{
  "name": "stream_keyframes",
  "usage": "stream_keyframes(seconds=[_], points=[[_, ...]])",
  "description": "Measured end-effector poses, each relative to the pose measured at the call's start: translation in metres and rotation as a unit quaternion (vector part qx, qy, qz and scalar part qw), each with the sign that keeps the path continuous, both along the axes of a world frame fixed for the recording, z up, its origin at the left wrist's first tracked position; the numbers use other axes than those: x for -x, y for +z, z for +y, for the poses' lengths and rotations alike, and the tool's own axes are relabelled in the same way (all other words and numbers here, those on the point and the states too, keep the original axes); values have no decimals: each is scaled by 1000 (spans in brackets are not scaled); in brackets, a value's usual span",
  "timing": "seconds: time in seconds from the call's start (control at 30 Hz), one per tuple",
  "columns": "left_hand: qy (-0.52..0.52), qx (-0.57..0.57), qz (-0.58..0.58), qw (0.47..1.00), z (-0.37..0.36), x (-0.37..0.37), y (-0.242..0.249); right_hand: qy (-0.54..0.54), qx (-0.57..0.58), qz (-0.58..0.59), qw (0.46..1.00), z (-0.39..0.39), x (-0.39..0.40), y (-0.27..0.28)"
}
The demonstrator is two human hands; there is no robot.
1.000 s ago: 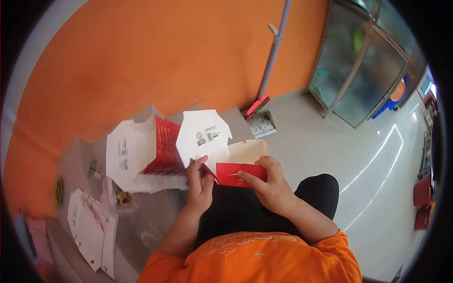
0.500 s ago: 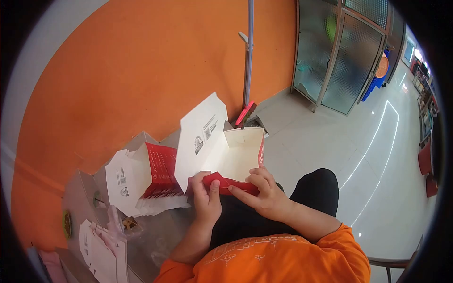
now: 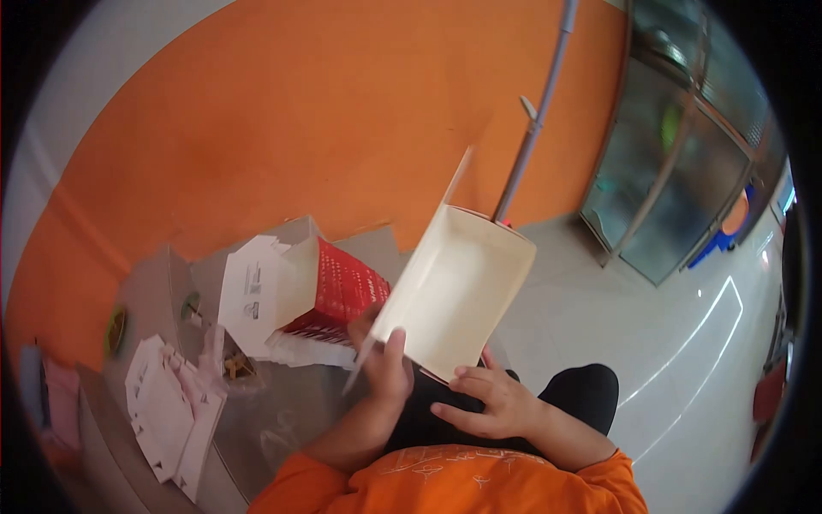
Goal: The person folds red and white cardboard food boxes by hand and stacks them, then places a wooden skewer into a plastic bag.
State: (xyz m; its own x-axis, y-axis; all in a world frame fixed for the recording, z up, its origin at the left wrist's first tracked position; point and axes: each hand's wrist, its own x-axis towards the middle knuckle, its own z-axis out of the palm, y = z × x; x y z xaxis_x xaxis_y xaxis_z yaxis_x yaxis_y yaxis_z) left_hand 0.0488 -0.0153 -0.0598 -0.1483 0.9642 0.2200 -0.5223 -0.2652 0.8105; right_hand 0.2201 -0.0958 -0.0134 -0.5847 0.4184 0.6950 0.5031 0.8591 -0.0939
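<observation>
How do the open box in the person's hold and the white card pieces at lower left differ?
The open box has standing walls around a hollow; the white card pieces look flat.
The open box is gripped by the left hand; the white card pieces lie on the grey surface.
Both show pale faces.

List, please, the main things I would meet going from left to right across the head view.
Flat white cardboard pieces, red-and-white cartons, open box, glass door.
</observation>
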Motion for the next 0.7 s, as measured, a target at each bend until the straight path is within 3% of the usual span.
stream_keyframes(seconds=[0.03,0.1,0.13,0.17,0.2,0.23,0.27,0.3,0.33,0.37,0.4,0.47,0.53,0.6,0.63,0.7], points=[[-3,30,-23,999,7,2,11,56,41,81,994,1,3,1],[3,33,-21,999,22,15,3,8,20,231,973,4,-9,-19],[14,31,-28,999,26,28,-10,-106,-20,268,957,8,-21,-28],[-67,31,-18,997,28,43,-20,-213,16,297,931,12,-31,-25],[-145,30,-7,989,27,56,-21,-201,19,293,935,18,-42,-25],[-178,1,63,982,26,68,-21,-131,256,423,859,26,-53,-27],[-212,10,109,971,25,70,-19,-57,475,516,710,32,-55,-29],[-251,-109,150,950,27,74,-25,-29,637,496,589,31,-49,-10],[-285,-226,189,912,33,78,-34,125,670,479,553,16,-35,-2],[-297,-316,255,864,36,81,-49,112,628,365,678,18,-32,-9],[-287,-313,253,869,28,84,-51,98,566,239,783,22,-31,-18],[-259,-195,290,901,8,88,-50,114,529,286,791,24,-25,-32],[-369,-153,245,884,3,103,-34,130,490,337,794,29,-24,-51],[-356,-106,176,912,-12,104,-32,129,546,426,710,35,-22,-57],[-306,-21,164,938,-19,101,-29,-15,529,532,661,28,1,-51],[-240,136,155,949,-25,95,-17,-76,560,534,629,38,14,-45]])
